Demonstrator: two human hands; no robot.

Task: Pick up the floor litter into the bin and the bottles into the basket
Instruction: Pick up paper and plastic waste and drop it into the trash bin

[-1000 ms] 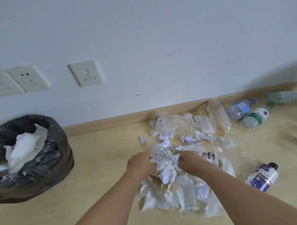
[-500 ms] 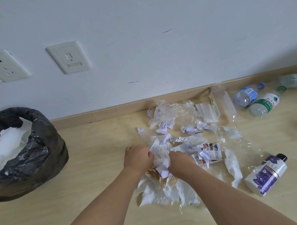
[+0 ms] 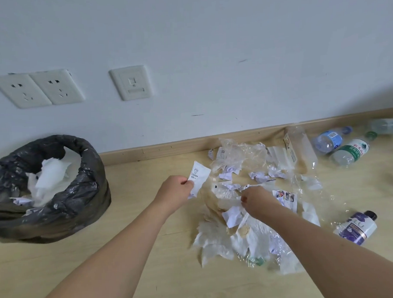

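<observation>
- Left hand (image 3: 173, 190) pinches a white printed sachet (image 3: 198, 178), lifted clear of the litter pile (image 3: 245, 214); bin (image 3: 46, 189) lies further left.
- Right hand (image 3: 257, 201) rests on the pile; fingers curled under, grip indeterminate.
- Bottles (image 3: 348, 152) lie beyond the right hand; one is cut off at the frame edge.

both bare forearms reach forward, the left hand (image 3: 175, 190) raised with thumb and fingers pinched together, the right hand (image 3: 258, 202) lower, knuckles up, fingers curled downward.
</observation>
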